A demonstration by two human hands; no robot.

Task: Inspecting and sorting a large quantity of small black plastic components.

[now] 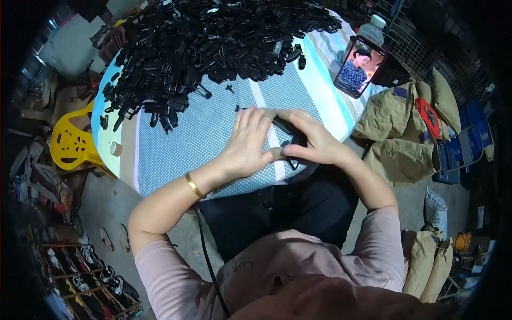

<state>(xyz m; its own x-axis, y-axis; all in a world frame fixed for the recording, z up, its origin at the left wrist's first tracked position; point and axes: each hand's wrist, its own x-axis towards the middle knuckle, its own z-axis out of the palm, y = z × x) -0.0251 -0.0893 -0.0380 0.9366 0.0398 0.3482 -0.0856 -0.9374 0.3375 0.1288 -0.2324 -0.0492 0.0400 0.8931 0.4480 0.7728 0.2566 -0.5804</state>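
Above the near edge of the patterned tablecloth (186,149), my two hands meet at the fingertips around a small black plastic part (287,127). My left hand (246,141) has its fingers together and its thumb pressed toward the part. My right hand (320,141) curls around it from the other side, thumb tip meeting the left thumb. A dark end of the part pokes out below the thumbs; the rest is hidden by the fingers. Tan wraps cover some fingertips. A small black piece (230,88) lies beyond my left hand, near a black clip-like part (202,92).
A big heap of black plastic parts (208,48) covers the table's far side. At the far right, a phone (360,66) leans by a clear bottle (372,32). A tape roll (116,149) sits at the left edge. Beside the table are a yellow stool (74,140) and brown sacks (402,160).
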